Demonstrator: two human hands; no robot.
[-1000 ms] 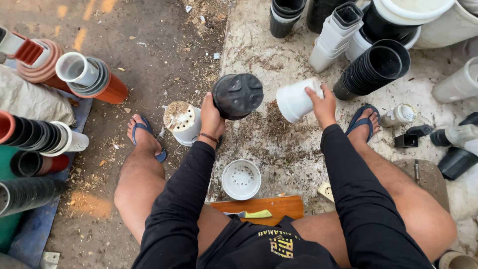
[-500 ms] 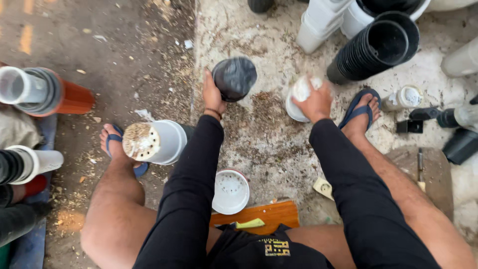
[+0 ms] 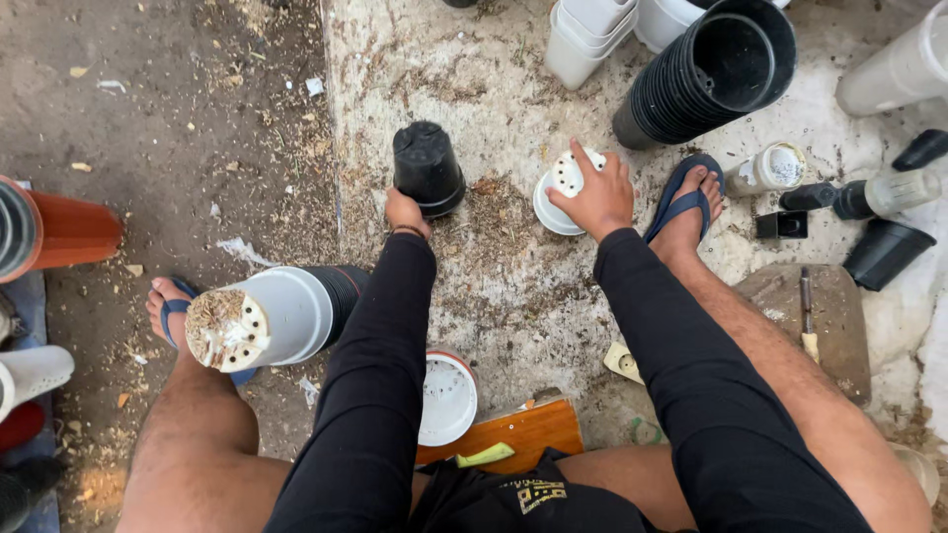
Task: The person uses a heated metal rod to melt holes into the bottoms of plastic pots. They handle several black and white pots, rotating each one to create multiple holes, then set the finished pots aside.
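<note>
The person sits low on an outdoor floor: bare brown dirt on the left, a pale, rough concrete slab [image 3: 513, 296] on the right, scattered with sawdust-like crumbs. Nearest, between the legs, lies an orange wooden board [image 3: 513, 434] with a yellow-green strip on it, and a white round pot [image 3: 446, 398] stands beside it, partly behind the left sleeve. By the left foot a stack of white pots [image 3: 262, 321] lies on its side, its perforated bottom caked with crumbs. To the right a flat stone [image 3: 839, 326] carries a slim tool with a pale handle.

Farther out, the left hand [image 3: 407, 212] meets the rim of a black pot [image 3: 428, 168] standing upside down on the slab; the fingers are hidden behind it, so whether that grip is closed cannot be told. The right hand [image 3: 597, 197] lies spread, fingers apart, pressing on a white pot [image 3: 561, 188] turned bottom-up just beside the right foot in a blue sandal.

Beyond, a small white jar [image 3: 770, 170] with what may be a label on its lid lies near dark pots. At the far edge lie a long stack of black pots [image 3: 706, 79] and nested white square pots [image 3: 588, 39]; an orange pot stack [image 3: 54, 232] sits far left.
</note>
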